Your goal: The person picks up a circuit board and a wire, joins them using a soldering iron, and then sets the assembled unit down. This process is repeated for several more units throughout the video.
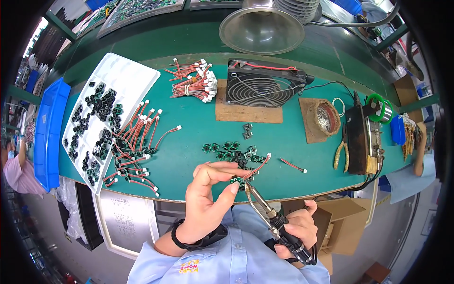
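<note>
Between the thumb and fingers of my left hand (204,199), a small green circuit board (236,180) is pinched just above the table's near edge. A short red-and-black wire lead (259,167) with a white plug reaches up from beside that board. My right hand (301,229) is wrapped round the black handle of a soldering iron (270,215) with a thin tube along its side. The iron's tip comes up to the board; whether they touch, I cannot tell. Just beyond my fingers lies a cluster of small green boards with black parts (231,150).
A white tray (137,71) holds many boards, with wired ones at its right edge. Bundled wire leads (198,85) lie behind. A fan (262,85), a tip-cleaning pot (326,118), pliers (339,154), a solder spool (379,108) and a blue bin (49,137) surround the work area.
</note>
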{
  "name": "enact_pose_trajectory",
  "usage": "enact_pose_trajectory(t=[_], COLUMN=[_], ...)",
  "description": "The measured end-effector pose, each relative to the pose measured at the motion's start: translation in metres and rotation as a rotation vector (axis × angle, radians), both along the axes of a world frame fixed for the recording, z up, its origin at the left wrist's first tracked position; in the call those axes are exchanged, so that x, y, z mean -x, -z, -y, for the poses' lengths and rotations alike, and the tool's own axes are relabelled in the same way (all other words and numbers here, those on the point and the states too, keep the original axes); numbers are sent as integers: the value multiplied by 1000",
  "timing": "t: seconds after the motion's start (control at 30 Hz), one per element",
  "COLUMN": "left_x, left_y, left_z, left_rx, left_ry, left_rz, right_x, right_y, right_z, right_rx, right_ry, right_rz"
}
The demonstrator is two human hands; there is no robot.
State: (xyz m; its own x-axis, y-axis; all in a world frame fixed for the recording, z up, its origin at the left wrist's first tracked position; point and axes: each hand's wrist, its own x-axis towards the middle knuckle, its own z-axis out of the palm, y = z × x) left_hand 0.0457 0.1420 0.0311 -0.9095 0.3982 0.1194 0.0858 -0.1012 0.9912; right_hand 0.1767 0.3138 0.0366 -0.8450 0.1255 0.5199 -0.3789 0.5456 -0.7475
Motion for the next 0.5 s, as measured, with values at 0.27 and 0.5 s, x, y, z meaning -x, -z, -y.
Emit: enact_pose_trajectory(t=[0.27, 0.5], left_x=[-1, 0], left_y=[0, -2], left_z=[-1, 0], left_rx=[-14, -6], left_ry=[-7, 1], left_rz=[5, -8], right_x=[4, 2], right_y=[0, 4], right_z=[1, 0], right_rx=[-4, 8], right_ry=[4, 5], right_rz=[-21, -32])
